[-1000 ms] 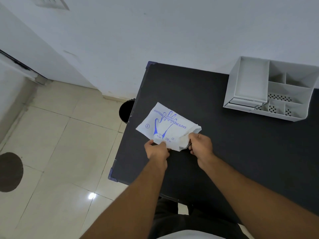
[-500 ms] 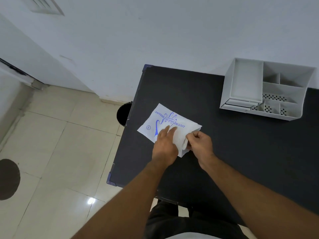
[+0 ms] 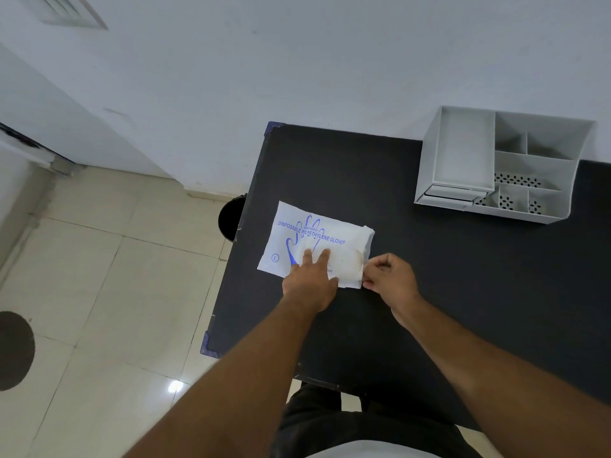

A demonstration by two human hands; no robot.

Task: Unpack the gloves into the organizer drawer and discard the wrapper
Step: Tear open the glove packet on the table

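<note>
Packet [image 3: 317,241] is pinned flat to the table [image 3: 463,276] by the spread left hand [image 3: 310,279], so its open end can be pinched by the right hand [image 3: 388,277].

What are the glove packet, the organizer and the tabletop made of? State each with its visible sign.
Glove packet: thin, soft plastic film, likely; it wrinkles, and its print reads polyethylene gloves.
Organizer: rigid light grey plastic, apparently moulded; thin flat walls, perforated floors, dull sheen.
Tabletop: black and matte, no glare; laminate or painted board, cannot tell which.
</note>
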